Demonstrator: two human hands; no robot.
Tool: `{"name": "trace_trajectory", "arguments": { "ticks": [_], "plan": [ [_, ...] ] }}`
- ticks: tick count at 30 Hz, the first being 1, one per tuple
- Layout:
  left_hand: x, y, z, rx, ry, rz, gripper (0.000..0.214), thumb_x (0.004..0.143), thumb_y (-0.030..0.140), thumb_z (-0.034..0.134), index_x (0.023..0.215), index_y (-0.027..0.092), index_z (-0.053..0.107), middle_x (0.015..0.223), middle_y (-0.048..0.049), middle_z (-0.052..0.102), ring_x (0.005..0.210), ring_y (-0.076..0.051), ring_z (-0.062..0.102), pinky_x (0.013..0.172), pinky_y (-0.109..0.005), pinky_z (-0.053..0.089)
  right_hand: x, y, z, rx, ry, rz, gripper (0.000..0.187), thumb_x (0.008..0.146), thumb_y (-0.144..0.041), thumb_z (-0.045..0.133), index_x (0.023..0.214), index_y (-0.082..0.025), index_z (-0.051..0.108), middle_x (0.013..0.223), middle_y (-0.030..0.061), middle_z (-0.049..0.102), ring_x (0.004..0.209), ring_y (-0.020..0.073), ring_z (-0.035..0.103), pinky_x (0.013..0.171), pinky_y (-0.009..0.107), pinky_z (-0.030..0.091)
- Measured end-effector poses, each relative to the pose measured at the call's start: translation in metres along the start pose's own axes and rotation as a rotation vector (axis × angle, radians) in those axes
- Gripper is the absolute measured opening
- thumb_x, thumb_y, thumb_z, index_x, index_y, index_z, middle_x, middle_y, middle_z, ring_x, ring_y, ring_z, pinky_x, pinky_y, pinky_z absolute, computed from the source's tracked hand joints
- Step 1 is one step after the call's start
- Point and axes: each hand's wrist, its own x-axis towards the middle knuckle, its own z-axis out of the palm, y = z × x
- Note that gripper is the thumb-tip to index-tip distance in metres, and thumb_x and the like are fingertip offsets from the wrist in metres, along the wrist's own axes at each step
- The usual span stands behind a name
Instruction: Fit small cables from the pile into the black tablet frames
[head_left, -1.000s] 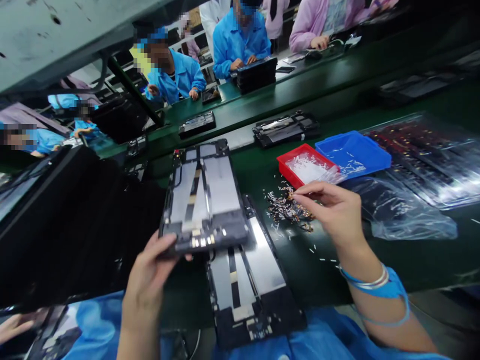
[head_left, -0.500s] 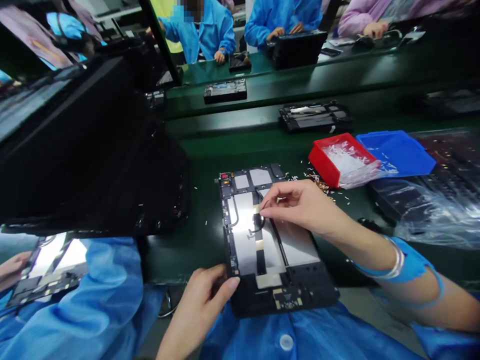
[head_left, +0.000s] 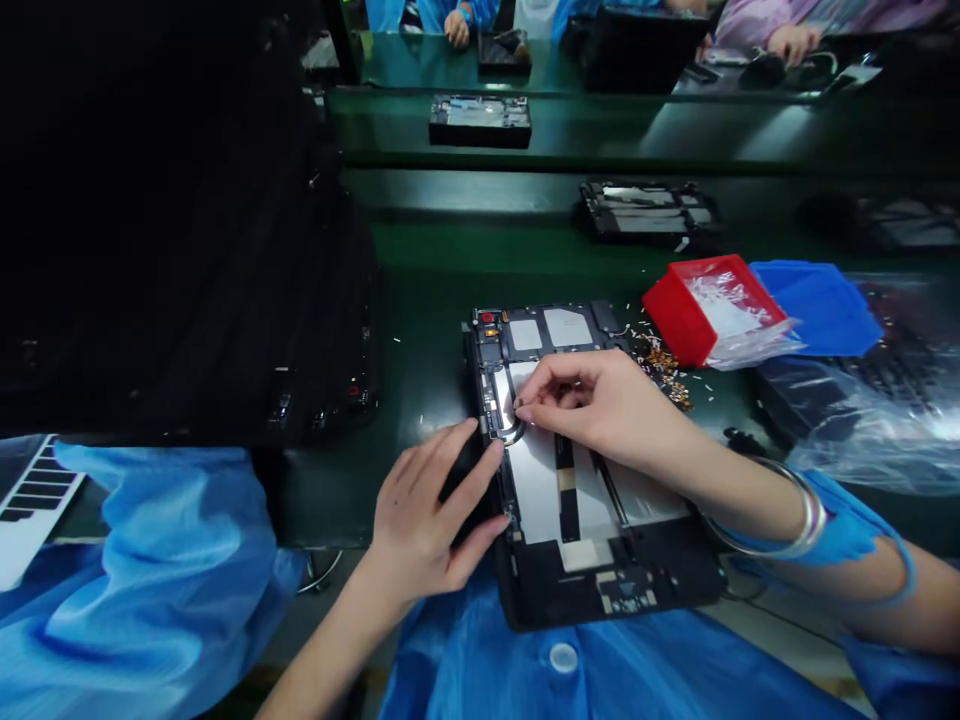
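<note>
An opened tablet (head_left: 536,500) lies before me at the table's near edge, its inner parts facing up: silvery panels, a dark ribbon strip and a small circuit board along the left side. My right hand (head_left: 592,400) pinches a thin black cable (head_left: 516,432) between thumb and forefinger, over the upper left of the tablet. The cable curves down towards the board's edge. My left hand (head_left: 435,510) is open, fingers spread, with its fingertips against the tablet's left edge near the cable's bend. The cable's far end is too small to make out.
A tall dark stack of tablets (head_left: 187,220) stands on the left. To the right are a red bin (head_left: 679,310) of small white pieces, a blue bin (head_left: 825,310), scattered bits and plastic wrap (head_left: 862,430). Another opened tablet (head_left: 649,212) lies farther back. Co-workers sit opposite and beside me.
My left hand has moved up the tablet's left edge and spread its fingers. My right hand has brought the cable to the board on the left side. The view has tilted down.
</note>
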Motion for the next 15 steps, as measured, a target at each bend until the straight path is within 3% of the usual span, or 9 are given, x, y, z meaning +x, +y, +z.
{"name": "trace_trajectory", "arguments": {
  "ticks": [4, 9, 15],
  "plan": [
    [0.001, -0.001, 0.000, 0.017, 0.008, 0.012, 0.038, 0.093, 0.030, 0.045, 0.123, 0.009, 0.056, 0.122, -0.0223, 0.057, 0.113, -0.031, 0.056, 0.083, -0.040, 0.049, -0.003, -0.002, -0.001, -0.073, -0.011, 0.004, 0.006, 0.070, -0.017, 0.063, 0.064, -0.016, 0.065, 0.056, -0.0024, 0.059, 0.050, 0.0073, 0.048, 0.048, 0.021, 0.038],
    [0.005, -0.003, 0.002, 0.012, 0.034, 0.051, 0.034, 0.092, 0.029, 0.046, 0.116, 0.008, 0.058, 0.117, -0.0231, 0.059, 0.109, -0.032, 0.058, 0.079, -0.040, 0.050, -0.001, -0.003, -0.002, -0.224, 0.069, -0.055, 0.006, 0.072, -0.020, 0.065, 0.069, -0.017, 0.068, 0.055, -0.0027, 0.058, 0.052, 0.0080, 0.047, 0.050, 0.023, 0.036],
    [0.010, -0.006, 0.005, 0.014, 0.042, 0.071, 0.029, 0.092, 0.027, 0.046, 0.108, 0.008, 0.060, 0.112, -0.0219, 0.059, 0.105, -0.032, 0.059, 0.078, -0.040, 0.051, 0.011, -0.001, -0.007, -0.083, 0.033, 0.008, 0.005, 0.072, -0.019, 0.066, 0.073, -0.015, 0.068, 0.058, -0.0016, 0.059, 0.054, 0.0088, 0.051, 0.051, 0.023, 0.040]
  ]
}}
